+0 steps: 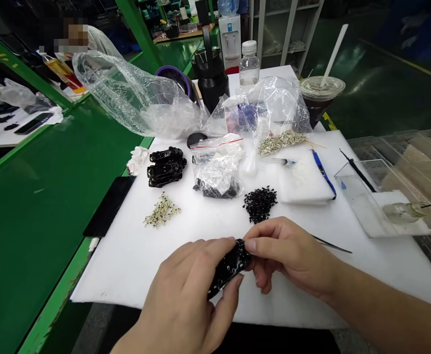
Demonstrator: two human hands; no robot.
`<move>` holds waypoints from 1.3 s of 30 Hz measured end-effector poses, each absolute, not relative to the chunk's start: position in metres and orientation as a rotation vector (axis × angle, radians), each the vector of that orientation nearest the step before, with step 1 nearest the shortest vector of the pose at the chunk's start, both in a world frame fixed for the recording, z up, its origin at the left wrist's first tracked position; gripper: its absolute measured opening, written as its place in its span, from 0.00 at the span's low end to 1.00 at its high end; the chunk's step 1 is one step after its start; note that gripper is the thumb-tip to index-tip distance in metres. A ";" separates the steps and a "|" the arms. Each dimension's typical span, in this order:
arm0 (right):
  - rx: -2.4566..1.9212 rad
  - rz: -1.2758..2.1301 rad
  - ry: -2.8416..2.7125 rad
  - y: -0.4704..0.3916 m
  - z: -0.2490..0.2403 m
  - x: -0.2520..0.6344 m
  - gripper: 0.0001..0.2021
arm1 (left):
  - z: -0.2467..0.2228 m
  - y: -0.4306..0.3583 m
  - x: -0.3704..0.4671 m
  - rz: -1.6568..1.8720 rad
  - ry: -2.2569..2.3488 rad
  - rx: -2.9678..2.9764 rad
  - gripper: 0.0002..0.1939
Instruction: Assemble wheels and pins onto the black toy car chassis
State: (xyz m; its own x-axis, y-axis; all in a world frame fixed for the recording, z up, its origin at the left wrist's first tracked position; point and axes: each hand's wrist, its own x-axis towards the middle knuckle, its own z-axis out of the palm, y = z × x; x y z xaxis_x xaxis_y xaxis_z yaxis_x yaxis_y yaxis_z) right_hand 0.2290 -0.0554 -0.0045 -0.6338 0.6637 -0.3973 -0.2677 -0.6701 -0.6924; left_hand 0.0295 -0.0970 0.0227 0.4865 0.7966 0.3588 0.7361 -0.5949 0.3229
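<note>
The left hand [189, 280] holds a glossy black elongated part [231, 264] over the white flat work surface [115, 265]; its long axis slants from near left to far right. The right hand [287, 250] pinches the far end narrowly, near small shiny black pieces [260, 204] in a heap.

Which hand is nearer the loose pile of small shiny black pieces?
Right. The right hand is just on the wearer's side of the loose pile of small shiny black pieces; the left hand, around a glossy black elongated piece, is farther off, toward the lower left.
</note>
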 end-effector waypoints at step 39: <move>-0.854 0.809 -1.838 -0.062 0.001 0.232 0.10 | 0.052 -0.014 0.020 0.792 1.338 2.571 0.12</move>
State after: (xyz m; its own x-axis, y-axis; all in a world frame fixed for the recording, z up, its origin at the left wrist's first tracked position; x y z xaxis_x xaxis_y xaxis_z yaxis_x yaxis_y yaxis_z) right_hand 0.2323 -0.0625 0.0012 -0.3333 0.8222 0.4614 0.2152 0.5428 -0.8119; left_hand 0.0195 -0.0138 0.0516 0.4670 0.7945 0.3882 0.7222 -0.5960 0.3510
